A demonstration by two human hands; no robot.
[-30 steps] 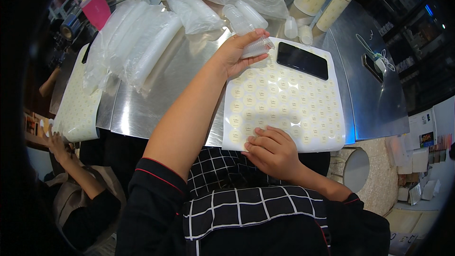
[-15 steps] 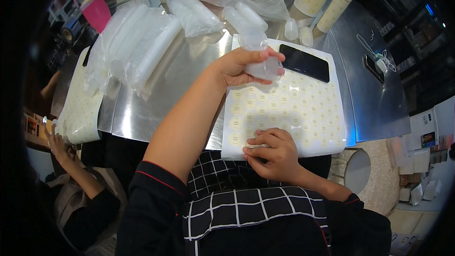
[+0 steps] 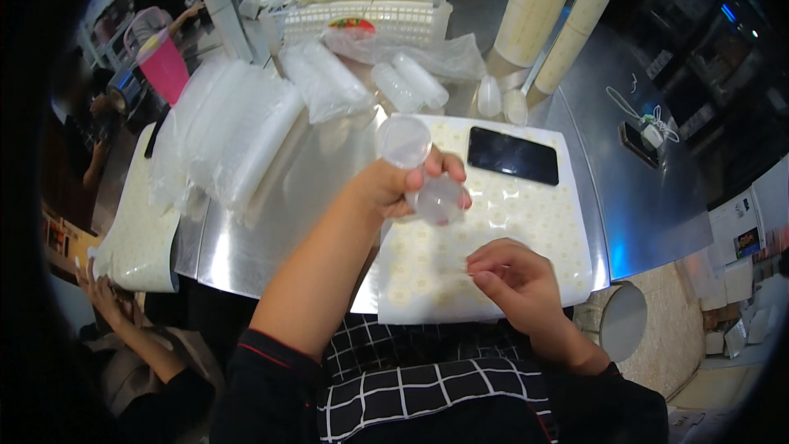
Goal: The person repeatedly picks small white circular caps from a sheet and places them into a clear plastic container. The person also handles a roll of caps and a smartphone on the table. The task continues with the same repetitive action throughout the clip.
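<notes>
My left hand [image 3: 394,189] is closed around a small clear plastic cup [image 3: 441,200], whose round lid [image 3: 404,141] stands open beside it. They are held above a white sheet of round cream stickers [image 3: 526,238]. Lower down, over the near part of that sheet, the thumb and fingers of my right hand [image 3: 518,279] are pinched together. A tiny pale bit shows at these fingertips, too blurred to name. On the sheet's far right part lies a black phone [image 3: 513,155].
Bagged stacks of clear cups [image 3: 238,131] lie at left; more cups [image 3: 409,82] are behind the sheet. A white basket [image 3: 362,23] and tall sticker rolls [image 3: 538,8] stand farther back. At right is a phone with a cable [image 3: 639,144]. Another person's hand [image 3: 99,288] is at far left.
My right hand has lifted off the near edge of the sticker sheet and moved right, fingers pinched. My left hand has tilted the cup and lid. The view has shifted upward.
</notes>
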